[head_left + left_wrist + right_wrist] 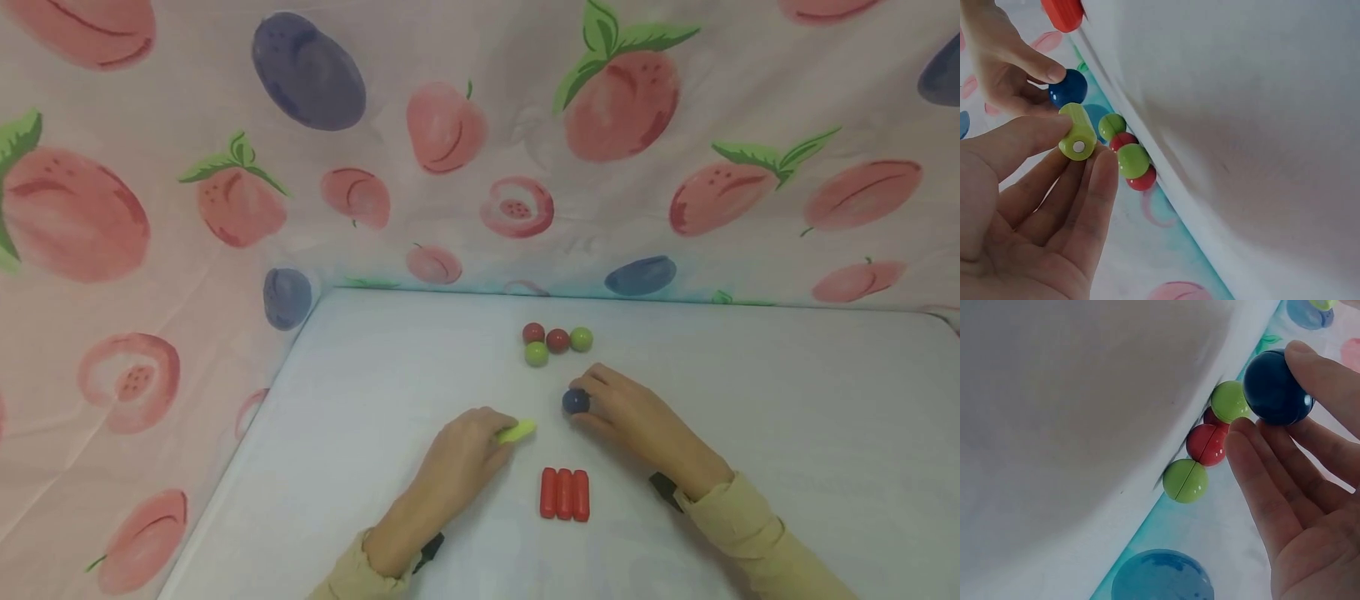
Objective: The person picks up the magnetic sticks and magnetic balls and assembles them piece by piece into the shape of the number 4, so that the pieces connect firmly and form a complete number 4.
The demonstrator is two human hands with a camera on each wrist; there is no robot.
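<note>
Between thumb and fingers, my left hand pinches a yellow-green rod with a small silvery disc on its end. My right hand holds a dark blue ball by thumb and fingertips, to the right of the rod and a little farther back. Three red rods lie side by side on the white table, nearer than both hands. Beyond the hands sits a cluster of glossy balls: two red, one of them the right red ball, and two green, including the front green ball.
The white table runs back to a fabric wall printed with fruit. Another stretch of this fabric borders the table's left edge. Each wrist wears a dark strap, partly covered by a beige sleeve.
</note>
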